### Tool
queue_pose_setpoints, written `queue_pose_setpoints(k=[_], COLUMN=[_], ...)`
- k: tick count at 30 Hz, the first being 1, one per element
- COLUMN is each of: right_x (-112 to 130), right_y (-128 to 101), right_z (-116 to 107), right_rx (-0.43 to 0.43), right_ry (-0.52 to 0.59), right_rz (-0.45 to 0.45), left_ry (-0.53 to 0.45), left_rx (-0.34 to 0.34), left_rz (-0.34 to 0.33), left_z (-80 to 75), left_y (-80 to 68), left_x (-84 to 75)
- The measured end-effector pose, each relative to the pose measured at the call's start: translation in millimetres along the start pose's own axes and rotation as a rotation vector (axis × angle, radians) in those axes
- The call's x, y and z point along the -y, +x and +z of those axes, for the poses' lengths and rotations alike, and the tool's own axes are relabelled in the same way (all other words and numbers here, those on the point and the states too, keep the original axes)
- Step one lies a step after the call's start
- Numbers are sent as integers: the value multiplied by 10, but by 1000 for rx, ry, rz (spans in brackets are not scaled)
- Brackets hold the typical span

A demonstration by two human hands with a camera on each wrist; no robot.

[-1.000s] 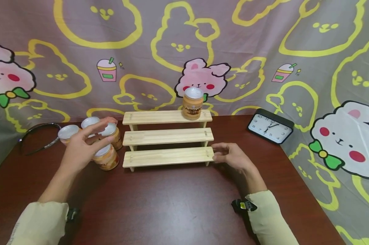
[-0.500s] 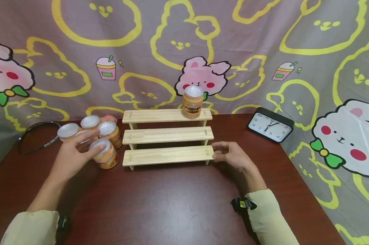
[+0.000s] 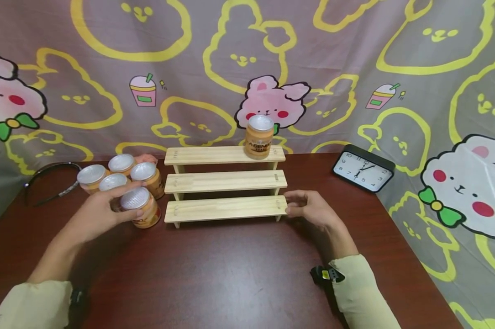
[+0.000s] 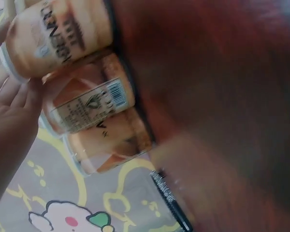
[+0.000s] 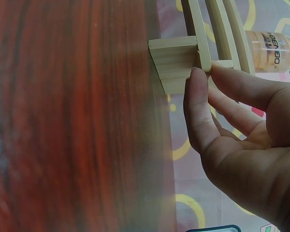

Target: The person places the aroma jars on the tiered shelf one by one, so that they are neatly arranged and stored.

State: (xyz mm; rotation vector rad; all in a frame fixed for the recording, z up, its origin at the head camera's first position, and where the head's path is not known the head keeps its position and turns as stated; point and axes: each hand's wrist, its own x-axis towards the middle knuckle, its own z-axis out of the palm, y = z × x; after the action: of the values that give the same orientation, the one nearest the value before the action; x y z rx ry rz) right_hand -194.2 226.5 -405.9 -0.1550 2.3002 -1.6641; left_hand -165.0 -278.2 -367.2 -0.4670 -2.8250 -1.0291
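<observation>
My left hand (image 3: 97, 212) reaches round the nearest of several orange-labelled cans with silvery lids. Its thumb lies along the front of that can (image 3: 148, 215) and its fingers pass behind the lid. The left wrist view has the gripped can (image 4: 63, 38) at the top, two more cans beside it. My right hand (image 3: 313, 210) pinches the right end of the lowest board of a three-step wooden shelf (image 3: 227, 209), thumb and index fingertip at the board's corner in the right wrist view. One can (image 3: 259, 139) stands upright on the top step, towards the right.
Behind the gripped can, more cans (image 3: 92, 176) stand close together left of the shelf. A black cable-like loop (image 3: 52, 180) lies at the far left, and a pinkish object (image 3: 146, 158) shows behind the cans. A black-framed clock (image 3: 363, 170) stands at the back right, before a patterned curtain (image 3: 190, 68).
My left hand has come down from above the cans, moved towards the front one, and closed round it. The right hand stays at the shelf's end.
</observation>
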Motion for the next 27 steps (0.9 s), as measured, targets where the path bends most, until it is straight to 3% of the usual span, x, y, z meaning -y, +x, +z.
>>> queue_pose_setpoints(k=[5,11,18,23,27], right_x=[-7,-1,1,-7,-11], right_y=[-1,-7,-4,-10,-4], right_z=[4,2,7,12,12], right_rx=[0,2,-2,1,1], right_ry=[5,1,-9,-1,1], right_rz=[-4,-3,5,9,0], left_ry=[-23,1,36,48,31], left_rx=[53,55,-44,-101,-187], left_rz=[42,-17,45,52,86], left_z=[-25,-38,12,29,31], left_y=[20,29,7,19,49], left_x=[14,-7,-5,-30,-60])
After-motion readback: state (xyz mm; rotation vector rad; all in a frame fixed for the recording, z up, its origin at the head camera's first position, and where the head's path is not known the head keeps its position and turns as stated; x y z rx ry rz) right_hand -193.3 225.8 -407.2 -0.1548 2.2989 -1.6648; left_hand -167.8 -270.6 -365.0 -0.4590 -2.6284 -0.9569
